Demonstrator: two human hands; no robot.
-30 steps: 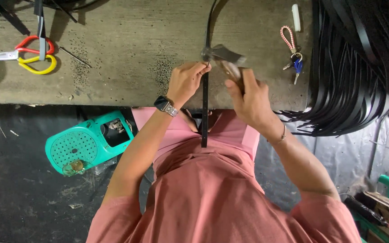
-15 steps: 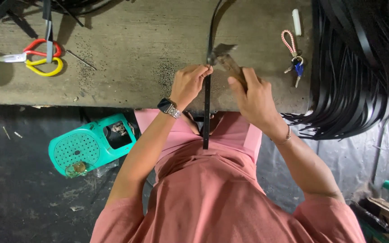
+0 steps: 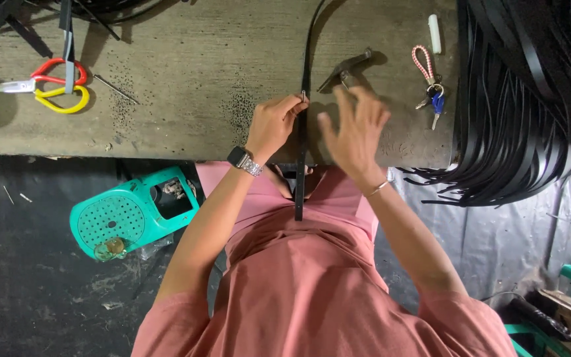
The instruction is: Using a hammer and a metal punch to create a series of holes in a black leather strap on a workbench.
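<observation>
Single view, head-mounted, looking steeply down over the wearer's own chest and forearms. The workbench (image 3: 186, 99) fills the upper part of the frame, its near edge running across just above the middle; the dark floor shows beneath on both sides. Close range: left hand (image 3: 273, 125) and right hand (image 3: 355, 129) sit near centre (no second view, so nothing shared). Frame edges crop the bench's left end and far side.

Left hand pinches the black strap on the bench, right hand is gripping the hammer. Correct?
Not quite. In the head view the left hand does pinch the black strap on the bench, but the right hand is open with fingers spread; the hammer lies on the bench just beyond its fingertips, not gripped.
</observation>
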